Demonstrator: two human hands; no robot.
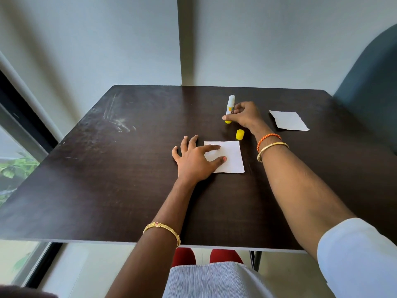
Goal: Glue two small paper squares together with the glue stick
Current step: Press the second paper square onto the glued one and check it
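A white paper square (pixel 231 155) lies near the middle of the dark table (pixel 107 168). My left hand (pixel 194 159) rests flat on its left part, fingers spread, thumb and forefinger pressing the paper. My right hand (pixel 245 115) grips an uncapped glue stick (pixel 230 106), which stands upright on the table farther back, white tip up, yellow base down. Its yellow cap (pixel 240 134) stands on the table between the glue stick and the paper. A second white paper square (pixel 289 120) lies flat to the right of my right hand.
The table's back edge meets a pale wall. A dark blue chair back (pixel 369 82) rises at the right. A window with greenery (pixel 12 168) is on the left. Scuff marks (pixel 117 119) show on the table's left part.
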